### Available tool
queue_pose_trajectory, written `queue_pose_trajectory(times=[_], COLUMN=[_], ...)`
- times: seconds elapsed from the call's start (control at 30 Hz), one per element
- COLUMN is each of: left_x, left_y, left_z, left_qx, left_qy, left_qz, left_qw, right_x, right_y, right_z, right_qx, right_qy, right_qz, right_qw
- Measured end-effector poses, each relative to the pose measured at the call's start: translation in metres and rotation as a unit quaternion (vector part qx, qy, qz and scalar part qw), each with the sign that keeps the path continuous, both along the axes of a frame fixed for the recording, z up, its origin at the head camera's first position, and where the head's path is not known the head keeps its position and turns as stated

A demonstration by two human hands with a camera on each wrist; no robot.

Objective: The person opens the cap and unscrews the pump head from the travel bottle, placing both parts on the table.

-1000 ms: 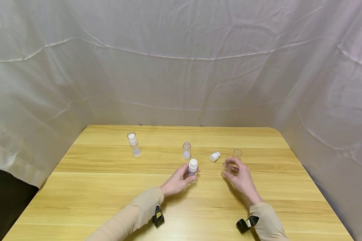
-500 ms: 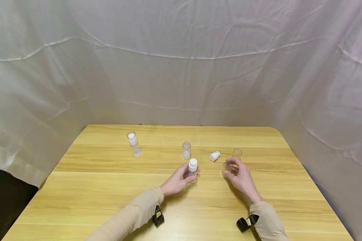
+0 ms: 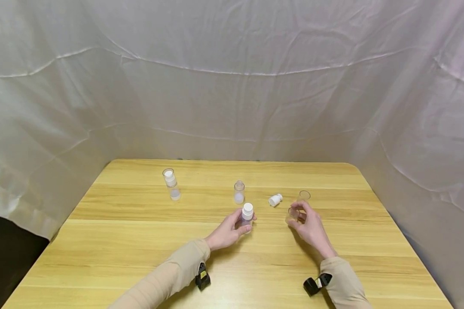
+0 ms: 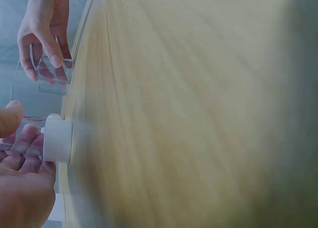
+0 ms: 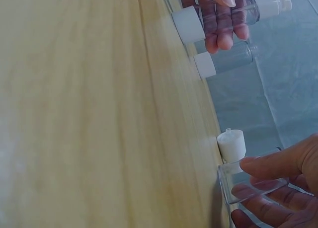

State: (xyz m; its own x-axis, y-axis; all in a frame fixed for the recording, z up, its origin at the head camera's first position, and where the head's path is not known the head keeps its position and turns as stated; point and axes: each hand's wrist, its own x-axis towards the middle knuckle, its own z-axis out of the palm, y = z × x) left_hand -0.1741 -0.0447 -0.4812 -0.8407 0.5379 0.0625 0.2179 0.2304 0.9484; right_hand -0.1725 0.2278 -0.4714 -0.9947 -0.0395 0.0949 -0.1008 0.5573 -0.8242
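My left hand (image 3: 228,231) grips a small clear bottle (image 5: 221,18) with a white pump top (image 3: 247,211) and white base (image 4: 57,140), upright near the table's middle. Thumb and fingers wrap its clear body. To the right, my right hand (image 3: 311,227) holds a clear cylindrical cap (image 3: 292,216) between thumb and fingers, its open end up, low over the wood. A second clear cap (image 3: 304,196) stands just behind that hand. Between the hands, farther back, a loose white pump head (image 3: 275,200) lies on its side. An open-necked clear bottle (image 3: 239,195) stands behind the gripped one.
At the back left of the wooden table (image 3: 120,240) stands another bottle (image 3: 172,185), with a white pump and a clear cap over it. A grey cloth (image 3: 232,98) hangs behind and along both sides.
My right hand has shifted very slightly to the right with the clear cap. The left hand stays in place with its bottle, and the other pieces have not moved.
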Motion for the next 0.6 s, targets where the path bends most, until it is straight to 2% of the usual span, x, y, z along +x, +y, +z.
queue_pose_trajectory(times=[0.3,0.6], left_x=[-0.001,-0.001], left_y=[0.0,0.0], left_z=[-0.001,-0.002], left_qx=[-0.003,-0.003], left_qy=[0.003,0.0], left_qz=[-0.001,-0.002], left_qw=[1.0,1.0], right_x=[0.001,0.002], right_y=[0.005,0.014], right_z=[0.001,0.003], right_qx=[0.001,0.011], right_qy=[-0.015,-0.002], right_qz=[-0.017,-0.033], right_qw=[1.0,0.999])
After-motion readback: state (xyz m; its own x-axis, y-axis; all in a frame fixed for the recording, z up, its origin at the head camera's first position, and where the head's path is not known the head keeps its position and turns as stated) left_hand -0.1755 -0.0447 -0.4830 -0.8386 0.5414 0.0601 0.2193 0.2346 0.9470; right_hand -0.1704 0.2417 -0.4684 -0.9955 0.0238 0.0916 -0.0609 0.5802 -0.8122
